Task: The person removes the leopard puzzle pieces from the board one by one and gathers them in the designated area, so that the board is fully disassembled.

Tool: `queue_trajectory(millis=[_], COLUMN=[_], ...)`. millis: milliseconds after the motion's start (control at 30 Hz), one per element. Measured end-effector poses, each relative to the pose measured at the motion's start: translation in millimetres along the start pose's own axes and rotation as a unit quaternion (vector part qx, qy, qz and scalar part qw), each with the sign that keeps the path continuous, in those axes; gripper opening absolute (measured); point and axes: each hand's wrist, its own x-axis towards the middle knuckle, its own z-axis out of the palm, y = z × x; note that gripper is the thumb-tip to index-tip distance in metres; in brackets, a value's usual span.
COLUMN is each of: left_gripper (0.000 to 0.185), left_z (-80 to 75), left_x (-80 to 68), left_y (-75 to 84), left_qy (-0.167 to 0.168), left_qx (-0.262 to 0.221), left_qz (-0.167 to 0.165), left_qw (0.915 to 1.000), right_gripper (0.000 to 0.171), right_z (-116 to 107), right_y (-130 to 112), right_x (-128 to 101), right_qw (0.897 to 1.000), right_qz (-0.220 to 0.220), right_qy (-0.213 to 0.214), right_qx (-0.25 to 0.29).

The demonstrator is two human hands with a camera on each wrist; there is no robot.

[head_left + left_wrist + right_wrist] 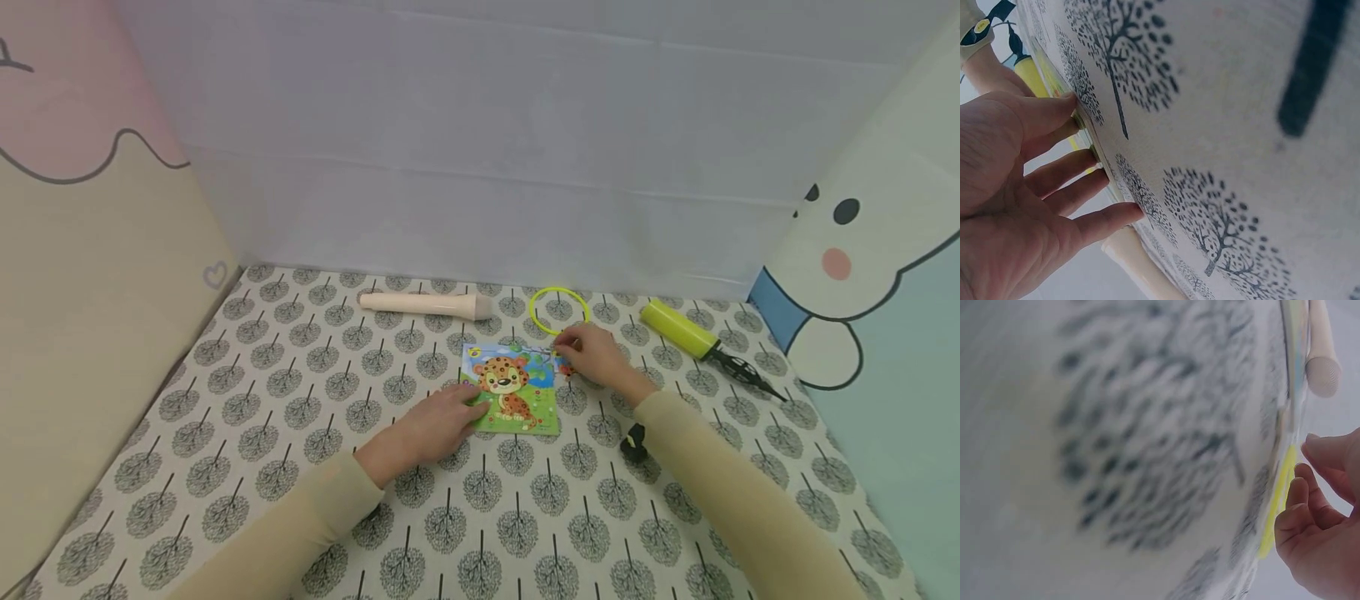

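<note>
Tree-printed cloth over the tabletop (247, 367), bearing a square leopard puzzle (514, 388) near centre. Left hand (431, 427) at the puzzle's seven o'clock corner, fingers (1066, 167) straight and spread, tips resting flat on the lower-left edge — pressing, not curled round anything. Right hand (596, 356) at the puzzle's two o'clock corner, fingers bent toward a small orange-tinted piece (566, 367) at that corner; whether pinched or merely touched cannot be told from the head view, and the right wrist view shows only blurred cloth and loosely curved fingertips.

Around the puzzle: cream cylinder (424, 304) at eleven o'clock, thin yellow ring (558, 309) at one o'clock just beyond the right hand, yellow hand pump (697, 337) at two to three o'clock, small black object (634, 442) at four o'clock beside the right forearm.

Risks, as judged from this arrangement:
- Puzzle board sliding or pivoting on the soft cloth if the left fingertips ease off while the right hand pushes at the far corner.
- Loose piece tipping or seating crooked if pressed at an angle — neighbouring pieces likely to lift with it.
- Yellow ring nudged by the right knuckles, lying so close behind them.
- Black object knocked by the right sleeve on drawing the arm back.
</note>
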Motion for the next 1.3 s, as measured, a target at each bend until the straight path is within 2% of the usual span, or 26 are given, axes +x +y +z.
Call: queue_trajectory(millis=[300,567,800,1133,1300], left_gripper=[0.043,0.044,0.043,0.043,0.042], left_z=[1.9,1.4,2.3,0.9,0.7], left_x=[0.6,-0.2,0.6,0.9,0.6], left_y=[-0.9,-0.3,-1.0,-1.1,-0.2], left_qy=[0.002,-0.009,-0.001,0.002,-0.006], left_qx=[0.0,0.003,0.006,0.011,0.013], left_qz=[0.002,-0.007,0.001,0.006,-0.01], left_qw=[1.0,0.9999,1.0,0.9999,0.9998], right_gripper=[0.017,0.021,0.022,0.019,0.018], right_z=[15.6,34.0,41.6,44.5,43.9], right_y=[-31.8,-49.2,-56.8,-58.0,-57.8], right_x=[15.9,25.4,27.4,32.9,33.4], right_qw=[0.999,0.997,0.995,0.993,0.991], right_qz=[-0.047,-0.049,-0.052,-0.079,-0.099], right_qy=[-0.016,-0.061,-0.08,-0.079,-0.083], right_qx=[-0.012,-0.009,-0.013,-0.025,-0.019])
